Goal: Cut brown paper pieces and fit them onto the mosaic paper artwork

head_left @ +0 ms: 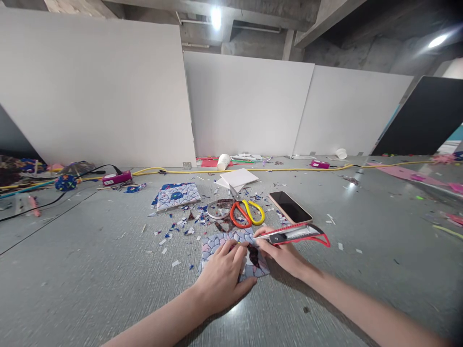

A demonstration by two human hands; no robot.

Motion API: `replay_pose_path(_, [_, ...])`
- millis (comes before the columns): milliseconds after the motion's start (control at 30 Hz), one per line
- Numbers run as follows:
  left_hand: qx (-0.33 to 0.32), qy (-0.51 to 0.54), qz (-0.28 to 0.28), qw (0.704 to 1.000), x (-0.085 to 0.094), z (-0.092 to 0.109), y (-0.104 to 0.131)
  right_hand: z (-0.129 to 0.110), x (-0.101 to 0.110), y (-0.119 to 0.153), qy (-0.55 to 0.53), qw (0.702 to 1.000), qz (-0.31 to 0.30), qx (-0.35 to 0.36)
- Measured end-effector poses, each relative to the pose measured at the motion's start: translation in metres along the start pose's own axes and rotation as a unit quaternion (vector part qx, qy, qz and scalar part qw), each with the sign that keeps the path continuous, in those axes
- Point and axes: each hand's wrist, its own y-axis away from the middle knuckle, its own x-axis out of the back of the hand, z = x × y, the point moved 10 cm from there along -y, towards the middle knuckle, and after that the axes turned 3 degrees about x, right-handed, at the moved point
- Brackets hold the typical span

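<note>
Evidently, the patterned panel is best steadied beneath the spread left hand, clear of the utility knife gripped by the right hand at two o'clock.

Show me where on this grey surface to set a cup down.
Widest bare patch: between the left forearm and the dark seam. Mostly bare: between the phone and the pink sheet, barring a few scraps. Crowded: around the scissors, amid strewn cuttings, and at the patterned square under the left hand.
</note>
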Motion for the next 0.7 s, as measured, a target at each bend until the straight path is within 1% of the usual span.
replay_pose_path(67, [0.001, -0.001, -0.004, 1.000, 0.000, 0.000, 0.000, -0.003, -0.004, -0.001, 0.015, 0.999, -0.039, 0.014])
replay_pose_path(133, [0.002, -0.004, -0.008, 1.000, -0.001, 0.000, 0.000, -0.002, -0.006, -0.001, 0.020, 0.998, -0.059, 0.009])
replay_pose_path(233, [0.003, -0.009, -0.011, 1.000, -0.001, 0.001, 0.000, -0.001, -0.006, 0.000, 0.034, 0.997, -0.067, 0.009])
replay_pose_path(400, [0.002, -0.011, -0.006, 1.000, 0.000, 0.001, 0.000, -0.010, -0.011, 0.001, 0.066, 0.992, -0.094, 0.055])
replay_pose_path(567, [0.001, -0.007, -0.001, 1.000, 0.000, 0.001, 0.000, -0.025, -0.016, 0.003, 0.096, 0.983, -0.113, 0.109])
replay_pose_path(633, [0.001, -0.006, -0.002, 1.000, 0.000, 0.001, 0.000, -0.027, -0.020, 0.003, 0.104, 0.980, -0.130, 0.108])
replay_pose_path(700, [0.001, -0.008, -0.005, 1.000, 0.000, 0.001, 0.000, -0.026, -0.021, 0.003, 0.098, 0.981, -0.134, 0.098])
